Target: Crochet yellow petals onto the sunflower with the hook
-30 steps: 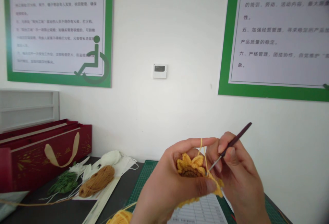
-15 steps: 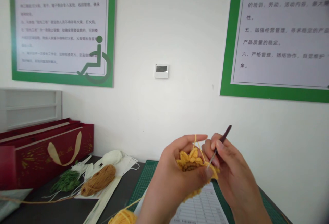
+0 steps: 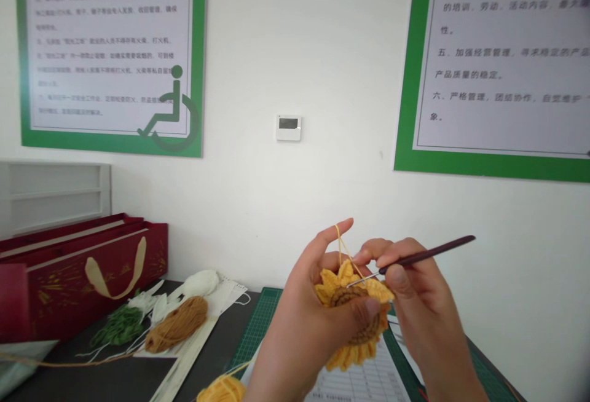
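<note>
My left hand (image 3: 318,303) grips a crocheted sunflower (image 3: 335,299) with yellow petals and a brown centre, its thumb lying across the centre. Yellow yarn (image 3: 340,243) loops over the raised left index finger and runs down to the petals. Between the thumb and fingers of my right hand (image 3: 419,291) is a crochet hook (image 3: 428,254) with a dark handle, tilted up to the right. Its metal tip touches the flower near the upper edge of the brown centre. A ball of yellow yarn (image 3: 222,390) sits below left, partly cut off by the frame.
A green cutting mat (image 3: 258,316) and a printed sheet (image 3: 364,380) lie beneath my hands. To the left are brown yarn (image 3: 177,325), green yarn (image 3: 118,326), white yarn (image 3: 201,282) and a red gift bag (image 3: 101,279). Behind stands a white wall (image 3: 299,205) with posters.
The crochet hook has swung from steep to nearly level, its tip moving left to the flower's centre. The sunflower now faces me more fully. My left index finger has risen with the yarn.
</note>
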The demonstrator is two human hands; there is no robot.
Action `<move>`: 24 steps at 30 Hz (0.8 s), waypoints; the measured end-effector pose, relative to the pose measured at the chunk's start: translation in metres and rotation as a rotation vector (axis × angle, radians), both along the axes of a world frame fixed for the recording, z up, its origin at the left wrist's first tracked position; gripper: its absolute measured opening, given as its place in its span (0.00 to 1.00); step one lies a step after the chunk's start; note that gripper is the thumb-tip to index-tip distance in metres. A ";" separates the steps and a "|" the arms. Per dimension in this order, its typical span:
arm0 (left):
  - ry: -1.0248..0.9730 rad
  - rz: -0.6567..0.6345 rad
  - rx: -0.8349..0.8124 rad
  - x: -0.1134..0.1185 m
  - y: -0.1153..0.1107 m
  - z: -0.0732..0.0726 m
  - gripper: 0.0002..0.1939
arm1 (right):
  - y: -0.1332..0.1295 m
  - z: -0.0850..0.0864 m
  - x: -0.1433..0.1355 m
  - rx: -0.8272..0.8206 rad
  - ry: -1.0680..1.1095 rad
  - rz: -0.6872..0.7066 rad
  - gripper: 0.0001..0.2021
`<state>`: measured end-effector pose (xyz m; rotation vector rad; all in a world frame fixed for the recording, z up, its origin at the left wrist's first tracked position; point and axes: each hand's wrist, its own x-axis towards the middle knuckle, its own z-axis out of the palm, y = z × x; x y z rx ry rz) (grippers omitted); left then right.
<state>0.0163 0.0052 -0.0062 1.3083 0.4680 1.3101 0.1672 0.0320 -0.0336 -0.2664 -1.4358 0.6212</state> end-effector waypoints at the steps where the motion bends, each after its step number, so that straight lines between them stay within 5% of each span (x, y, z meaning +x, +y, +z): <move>1: 0.006 -0.001 -0.004 0.000 0.001 -0.001 0.44 | 0.000 -0.001 -0.001 0.034 0.007 -0.017 0.05; 15: -0.032 0.012 -0.066 -0.007 0.004 0.004 0.37 | 0.002 0.004 -0.001 -0.137 0.173 -0.001 0.10; 24: -0.029 0.046 -0.100 -0.007 0.004 0.004 0.35 | 0.006 0.003 0.013 0.060 0.062 -0.030 0.07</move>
